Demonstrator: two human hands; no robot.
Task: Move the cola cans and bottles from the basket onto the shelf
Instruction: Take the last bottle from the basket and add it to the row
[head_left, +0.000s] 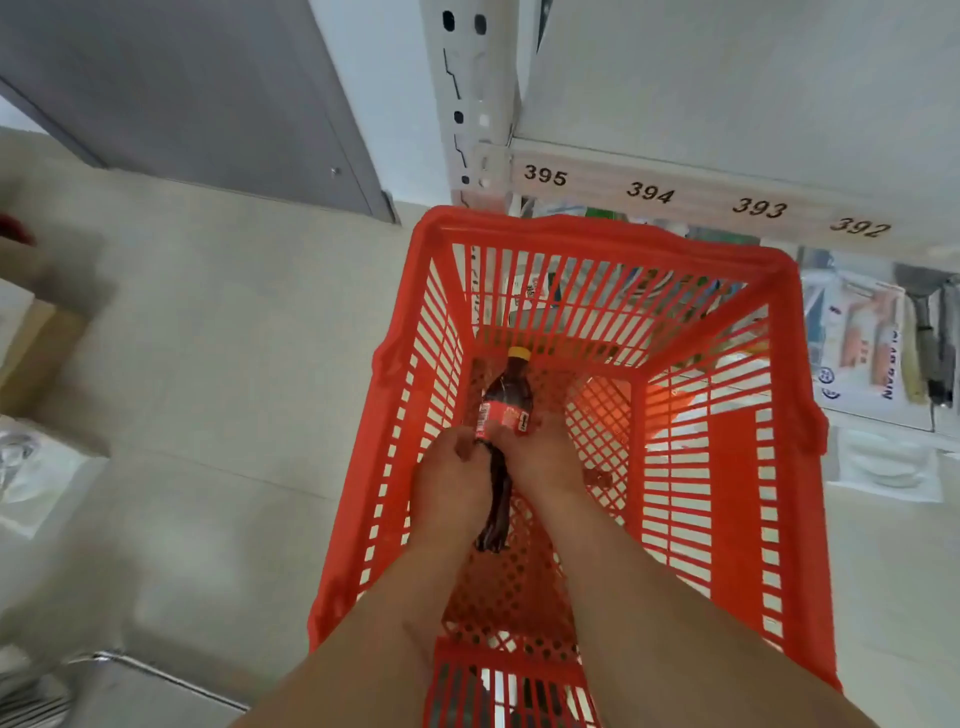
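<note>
A red plastic basket (722, 395) stands on the floor in front of a white shelf (701, 200). Inside it lies a small cola bottle (506, 400) with a yellow cap and red label, cap pointing away from me. Both my arms reach down into the basket. My left hand (449, 483) grips the bottle's lower body from the left, and my right hand (540, 457) holds it from the right. The bottle's middle is hidden between my hands. No cans show in the basket.
The shelf edge carries the numbers 395 to 392, with packaged goods (872, 358) on the level below, behind the basket. A grey door (208, 104) is at the upper left. Pale tiled floor (234, 364) spreads to the left, with boxes and wrapped items at the left edge.
</note>
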